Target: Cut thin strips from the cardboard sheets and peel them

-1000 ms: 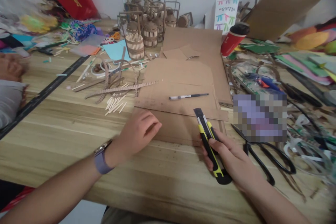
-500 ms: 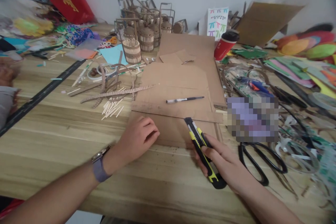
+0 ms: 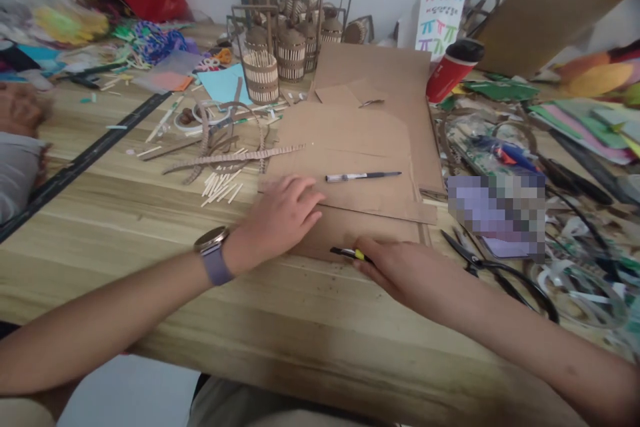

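My left hand (image 3: 283, 213) lies palm down with its fingers stretched out on the near part of the brown cardboard sheets (image 3: 350, 140). My right hand (image 3: 400, 267) is closed round a yellow and black utility knife (image 3: 347, 253). Only the knife's front end shows, pointing left along the cardboard's near edge. A black and white pen (image 3: 363, 177) lies on the cardboard just beyond my left hand. A watch with a purple strap is on my left wrist.
Black scissors (image 3: 500, 273) lie right of my right hand. Small wooden sticks (image 3: 220, 188) and cardboard strips lie to the left. Cardboard baskets (image 3: 280, 47) and a red cup (image 3: 453, 70) stand at the back. A black ruler (image 3: 85, 160) runs along the left.
My left hand moved forward and flattened onto the cardboard. My right hand swung the knife from upright to pointing left, low at the cardboard's near edge.
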`<state>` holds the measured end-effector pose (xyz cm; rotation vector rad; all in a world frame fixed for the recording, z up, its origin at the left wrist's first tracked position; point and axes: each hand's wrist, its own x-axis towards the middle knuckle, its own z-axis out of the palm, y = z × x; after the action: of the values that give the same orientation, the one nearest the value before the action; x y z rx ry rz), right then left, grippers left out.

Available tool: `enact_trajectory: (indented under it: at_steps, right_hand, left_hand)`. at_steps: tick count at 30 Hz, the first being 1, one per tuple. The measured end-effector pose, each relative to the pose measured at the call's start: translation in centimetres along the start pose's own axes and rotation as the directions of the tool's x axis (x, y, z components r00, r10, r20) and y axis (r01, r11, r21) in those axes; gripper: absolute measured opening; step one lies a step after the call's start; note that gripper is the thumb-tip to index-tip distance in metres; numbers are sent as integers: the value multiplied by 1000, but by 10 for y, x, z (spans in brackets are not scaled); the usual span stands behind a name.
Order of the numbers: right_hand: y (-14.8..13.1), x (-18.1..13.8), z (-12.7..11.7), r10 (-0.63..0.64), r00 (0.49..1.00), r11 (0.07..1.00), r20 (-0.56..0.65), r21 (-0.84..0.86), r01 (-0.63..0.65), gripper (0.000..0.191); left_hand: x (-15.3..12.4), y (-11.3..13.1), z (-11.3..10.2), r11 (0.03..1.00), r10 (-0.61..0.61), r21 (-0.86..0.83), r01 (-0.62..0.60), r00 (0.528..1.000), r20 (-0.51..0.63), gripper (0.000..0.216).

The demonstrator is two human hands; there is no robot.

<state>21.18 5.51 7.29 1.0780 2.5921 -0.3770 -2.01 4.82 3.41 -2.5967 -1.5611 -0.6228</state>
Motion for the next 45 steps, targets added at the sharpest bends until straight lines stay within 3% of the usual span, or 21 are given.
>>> enact_trajectory:
  at_steps: [5, 9, 25, 37, 41, 43, 45]
  right_hand:
    - [-7, 11, -1, -38, 999, 991, 22, -129, 40, 18]
    - [-7, 14, -1, -36, 999, 985, 19, -169, 39, 18]
    - [-11, 22, -5, -77, 997, 965, 12, -251, 77, 14]
    - [-26, 27, -26, -43, 992, 932, 120, -354, 84, 31]
    - [-23, 29, -22, -46, 994, 943, 103, -323, 78, 35]
    - [-19, 30, -13, -51, 999, 986, -15, -161, 48, 31]
    - [-14, 31, -1, -17, 977, 995, -210, 92, 37, 22]
  left_hand:
    - [14, -4, 30, 996, 89, 18, -90, 993, 76, 48]
    - [15, -6, 42, 997, 63, 28, -69, 984, 164, 57]
    - [17, -13, 38, 998, 60, 9, -63, 980, 192, 54]
    - [16, -12, 39, 997, 65, 33, -72, 981, 183, 55]
    - [16, -11, 40, 997, 57, 31, -64, 981, 183, 55]
    - [16, -11, 40, 997, 58, 32, -64, 983, 175, 54]
    - [15, -11, 40, 997, 60, 37, -67, 985, 163, 54]
